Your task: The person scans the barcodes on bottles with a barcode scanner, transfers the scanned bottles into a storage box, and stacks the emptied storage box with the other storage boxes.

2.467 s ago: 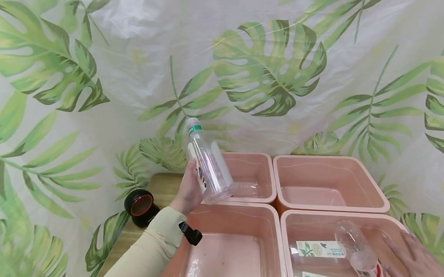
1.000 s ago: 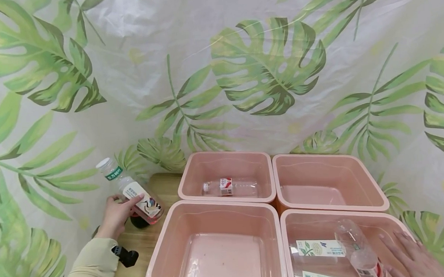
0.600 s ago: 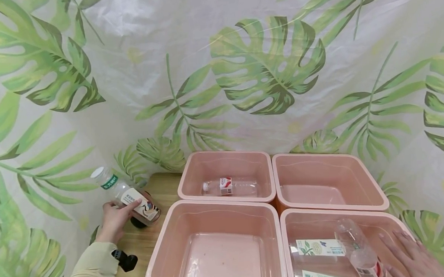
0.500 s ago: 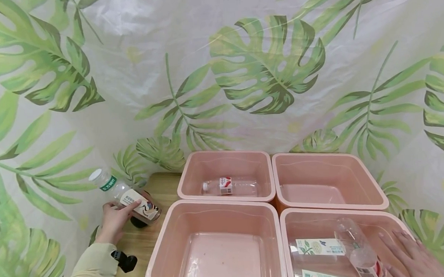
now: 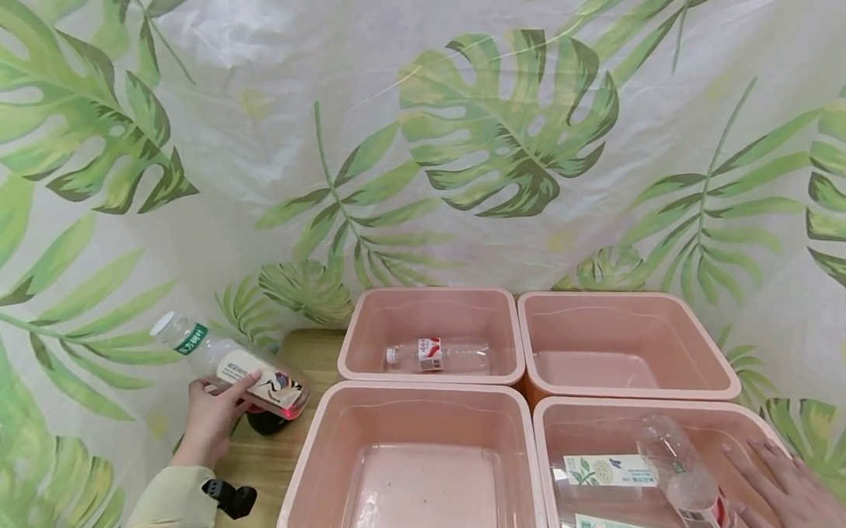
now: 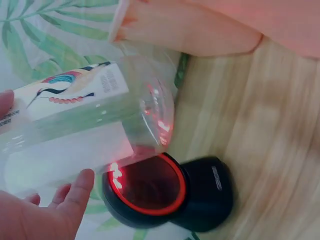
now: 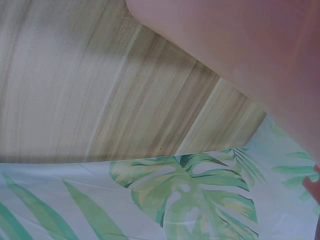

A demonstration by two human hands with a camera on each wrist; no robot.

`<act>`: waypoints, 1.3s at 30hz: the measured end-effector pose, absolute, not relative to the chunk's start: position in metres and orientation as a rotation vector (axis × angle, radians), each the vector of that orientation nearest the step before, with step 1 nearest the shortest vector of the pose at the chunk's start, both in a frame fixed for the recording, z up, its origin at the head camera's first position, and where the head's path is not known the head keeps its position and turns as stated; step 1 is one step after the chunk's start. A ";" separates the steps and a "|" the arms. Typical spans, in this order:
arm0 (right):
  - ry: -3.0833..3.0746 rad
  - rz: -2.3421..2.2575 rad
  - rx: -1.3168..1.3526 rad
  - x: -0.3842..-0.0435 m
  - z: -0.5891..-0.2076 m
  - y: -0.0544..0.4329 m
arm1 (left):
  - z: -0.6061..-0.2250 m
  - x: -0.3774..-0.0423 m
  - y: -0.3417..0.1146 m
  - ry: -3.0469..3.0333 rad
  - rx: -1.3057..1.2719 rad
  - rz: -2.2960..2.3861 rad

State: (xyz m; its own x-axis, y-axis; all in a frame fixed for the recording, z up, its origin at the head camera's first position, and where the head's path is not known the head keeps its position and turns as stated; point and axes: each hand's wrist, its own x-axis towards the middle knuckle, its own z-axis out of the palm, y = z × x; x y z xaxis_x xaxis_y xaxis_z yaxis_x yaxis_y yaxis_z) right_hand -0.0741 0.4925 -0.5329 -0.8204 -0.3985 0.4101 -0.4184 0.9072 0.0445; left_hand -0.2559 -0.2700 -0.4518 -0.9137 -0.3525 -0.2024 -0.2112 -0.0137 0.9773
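My left hand (image 5: 214, 415) grips a clear plastic bottle (image 5: 241, 367) with a white cap, a green neck band and a bird-pattern label. The bottle lies tilted, cap toward the left, its base close over a black scanner (image 6: 205, 200). Red light from the scanner's ringed window shines on the bottle's base in the left wrist view. Far right, my right hand (image 5: 784, 484) lies with extended fingers at the side of the front right bin (image 5: 638, 406), beside a clear bottle (image 5: 670, 453). Green-and-white labelled bottles (image 5: 608, 470) lie in that bin too.
Pink bins stand in two rows on a wooden table (image 5: 258, 472). A red-and-white labelled bottle (image 5: 430, 355) lies in the back left bin (image 5: 431, 295). Beside it is the back right bin (image 5: 627, 299); in front, the front left bin (image 5: 427, 392). Leaf-print sheeting (image 5: 502, 121) hangs behind.
My left hand has carried the bottle from above the left bins leftward to the scanner. In the last half second the bottle has tipped flatter and shifted slightly left. The right hand stays put.
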 end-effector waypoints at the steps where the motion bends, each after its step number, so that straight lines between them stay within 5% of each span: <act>1: -2.653 0.066 0.597 -0.074 -0.533 0.493 | -0.449 -0.256 -0.268 -2.100 0.608 -2.108; 16: -2.628 0.052 0.579 -0.075 -0.534 0.490 | -0.400 -0.277 -0.198 -1.821 0.293 -2.338; 39: -2.577 0.106 0.576 -0.079 -0.539 0.492 | -0.407 -0.300 -0.044 -1.502 0.180 -2.818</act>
